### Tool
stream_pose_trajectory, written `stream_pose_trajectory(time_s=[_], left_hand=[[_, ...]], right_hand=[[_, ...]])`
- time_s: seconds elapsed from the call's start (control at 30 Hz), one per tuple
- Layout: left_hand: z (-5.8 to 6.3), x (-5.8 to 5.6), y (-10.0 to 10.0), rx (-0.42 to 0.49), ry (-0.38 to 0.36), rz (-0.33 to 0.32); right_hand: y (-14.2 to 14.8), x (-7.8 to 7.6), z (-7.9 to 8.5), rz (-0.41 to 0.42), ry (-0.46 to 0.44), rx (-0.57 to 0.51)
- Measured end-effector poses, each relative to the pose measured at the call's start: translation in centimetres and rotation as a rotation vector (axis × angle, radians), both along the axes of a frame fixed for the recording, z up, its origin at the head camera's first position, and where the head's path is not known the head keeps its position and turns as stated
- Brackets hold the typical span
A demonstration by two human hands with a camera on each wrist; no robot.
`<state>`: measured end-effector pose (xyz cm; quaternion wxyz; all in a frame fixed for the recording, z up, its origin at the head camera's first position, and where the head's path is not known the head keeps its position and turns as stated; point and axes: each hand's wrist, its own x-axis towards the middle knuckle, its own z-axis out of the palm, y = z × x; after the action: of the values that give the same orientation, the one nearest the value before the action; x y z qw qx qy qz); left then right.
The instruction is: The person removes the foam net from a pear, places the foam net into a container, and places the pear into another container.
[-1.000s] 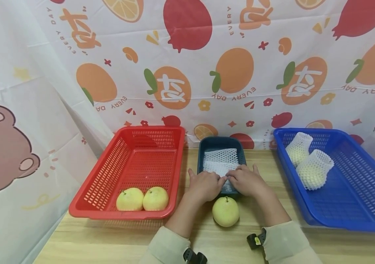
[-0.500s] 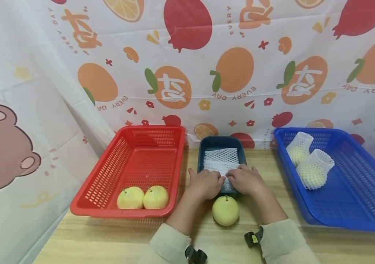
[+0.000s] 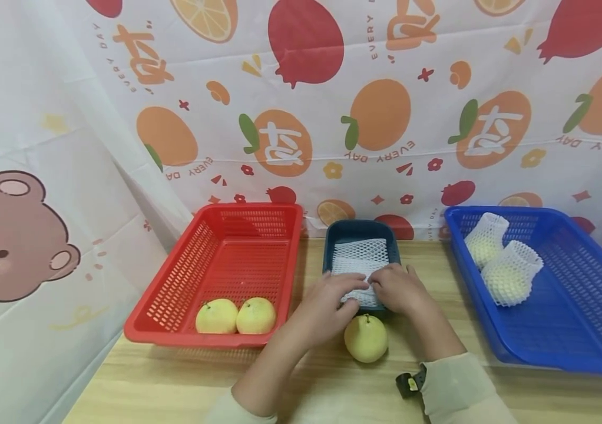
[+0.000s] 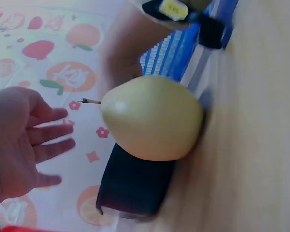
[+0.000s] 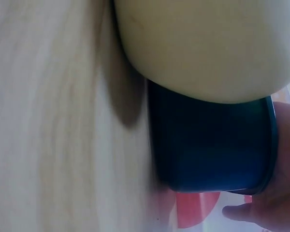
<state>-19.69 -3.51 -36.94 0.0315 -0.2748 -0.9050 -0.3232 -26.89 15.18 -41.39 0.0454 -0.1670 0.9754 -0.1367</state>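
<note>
The left hand is spread fairly wide with nothing in it, near the left side of a dark teal, rectangular plastic tray. The right hand bends its fingers at flat white foam netting in the tray; I cannot tell whether it pinches any. A round yellow-green pear sits on the pale wooden worktop just in front of the tray. Leftward, a red plastic mesh basket holds 2 pears; rightward, a blue plastic mesh basket holds 2 netted fruits.
</note>
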Motion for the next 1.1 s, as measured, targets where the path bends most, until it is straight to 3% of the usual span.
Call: stream_pose_trajectory(time_s=[0.1, 0.23, 0.37, 0.57, 0.97, 1.1], left_hand=[[-0.7, 0.9, -0.7, 0.198, -0.093, -0.051], [-2.2, 1.3, -1.0, 0.324, -0.129, -0.058], [-3.4, 1.5, -0.5, 0.293, -0.071, -0.058], [-3.9, 1.7, 0.3, 0.215, 0.082, -0.033], [-4.3, 1.7, 0.7, 0.244, 0.158, -0.028], [-4.3, 1.7, 0.8, 0.265, 0.132, -0.033]], right_hand=[[0.2, 0.0, 0.0, 0.005, 0.048, -0.011], [0.1, 0.0, -0.1, 0.009, 0.103, -0.051], [-0.1, 0.0, -0.2, 0.006, 0.127, -0.084], [-0.2, 0.0, 0.0, -0.013, 0.166, -0.094], [-0.2, 0.3, 0.4, -0.007, 0.248, -0.110], [-0.2, 0.4, 0.5, -0.003, 0.270, -0.117]])
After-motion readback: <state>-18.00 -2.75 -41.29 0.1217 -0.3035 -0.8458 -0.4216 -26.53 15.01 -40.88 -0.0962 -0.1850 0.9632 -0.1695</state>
